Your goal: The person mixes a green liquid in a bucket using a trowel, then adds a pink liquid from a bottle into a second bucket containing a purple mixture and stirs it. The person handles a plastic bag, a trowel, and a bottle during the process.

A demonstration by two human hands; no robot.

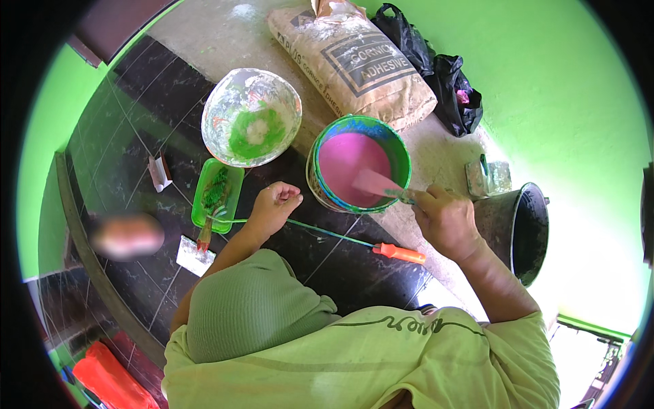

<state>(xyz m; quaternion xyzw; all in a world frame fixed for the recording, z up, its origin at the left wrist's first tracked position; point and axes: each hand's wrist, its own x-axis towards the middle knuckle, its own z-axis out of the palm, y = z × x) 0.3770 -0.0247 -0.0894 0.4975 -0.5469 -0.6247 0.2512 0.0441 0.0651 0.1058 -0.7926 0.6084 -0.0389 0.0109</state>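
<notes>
My right hand [444, 219] grips a flat stirring blade [376, 183] coated in pink, its lower end dipping into pink paint [353, 158]. The paint sits in a round bucket [403, 146] with a green inner wall and blue-smeared rim. Left of the bucket, my left hand [276, 204] hovers with its fingers curled in and nothing visible in them. Below the bucket lies a paint roller frame with an orange handle [400, 254]; its thin rod passes under my left forearm. A green tray [238, 187] to the left holds a green roller cover [215, 191] and a paintbrush [205, 235].
Behind the tray stands a white basin [289, 109] with green residue. A large paper sack [368, 65] and black plastic bags [446, 85] lie at the far side. A black bucket [501, 228] lies tipped at right, near a small block-like item [487, 178]. A white-smeared plate [194, 255] lies left.
</notes>
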